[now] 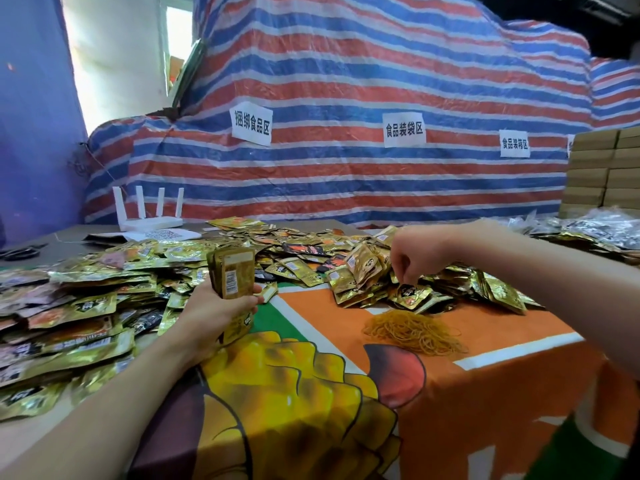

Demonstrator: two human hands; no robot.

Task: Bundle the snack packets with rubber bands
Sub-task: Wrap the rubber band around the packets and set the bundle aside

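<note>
The left hand (214,315) grips an upright stack of pkts (232,271) w/ fingers round it, above the table's middle. The right hand (417,256) hangs over the loose heap (363,268), fingers curled down to one pkt; whether it pinches, cannot tell. The rubber bands (414,329) lie just beside the heap on the bare orange cloth (502,344), which is open toward the near edge.

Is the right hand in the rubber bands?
No, the right hand is at the loose packets, apart from the rubber bands lying nearer the camera.
</note>
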